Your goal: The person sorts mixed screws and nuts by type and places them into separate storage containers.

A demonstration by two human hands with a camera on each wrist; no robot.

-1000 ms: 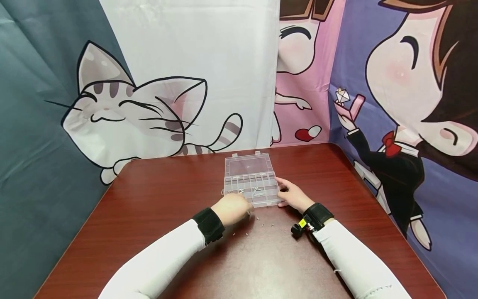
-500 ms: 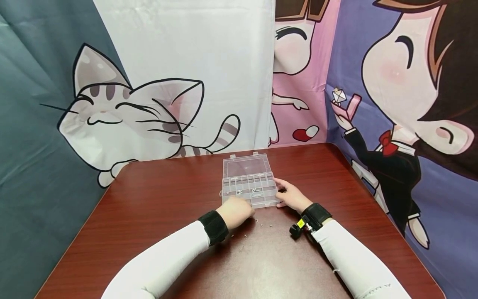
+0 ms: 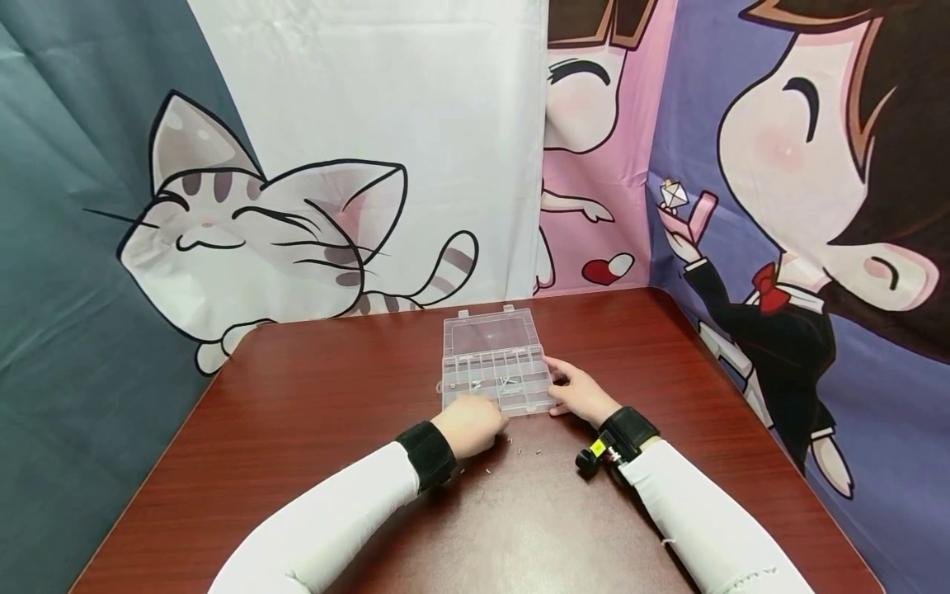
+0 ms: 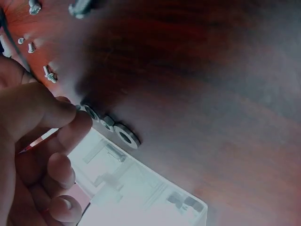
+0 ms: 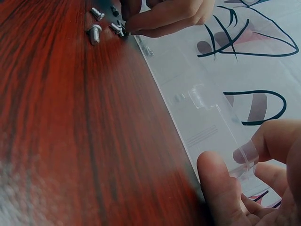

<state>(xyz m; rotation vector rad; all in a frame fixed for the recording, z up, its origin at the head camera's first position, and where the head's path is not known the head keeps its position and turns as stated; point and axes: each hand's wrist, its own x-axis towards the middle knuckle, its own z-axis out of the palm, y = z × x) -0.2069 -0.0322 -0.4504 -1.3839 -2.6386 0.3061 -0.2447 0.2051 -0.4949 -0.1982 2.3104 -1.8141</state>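
A clear plastic compartment box (image 3: 529, 407) lies with its lid (image 3: 491, 333) folded back, small metal hardware in some compartments. My right hand (image 3: 582, 395) grips its right end, thumb in front and fingers behind. At the box's near left edge, my left hand (image 3: 469, 425) has thumb and index fingertips together on a small metal piece (image 4: 78, 108), mostly hidden. Right beside those fingertips in the left wrist view are a flat washer (image 4: 135, 141), a nut (image 4: 108, 121) and another ring. The right wrist view shows my left fingers beside small screws (image 5: 116, 29).
Loose screws lie before the box, among them a larger screw (image 5: 95, 35) and a shorter one (image 5: 97, 13). More screws (image 4: 50, 74) lie past the left thumb. The red-brown table (image 3: 334, 363) meets a cartoon-printed curtain (image 3: 460, 148) at the back.
My left hand has shifted slightly right and toward me along the box's front edge. The right hand keeps its grip on the box's end.
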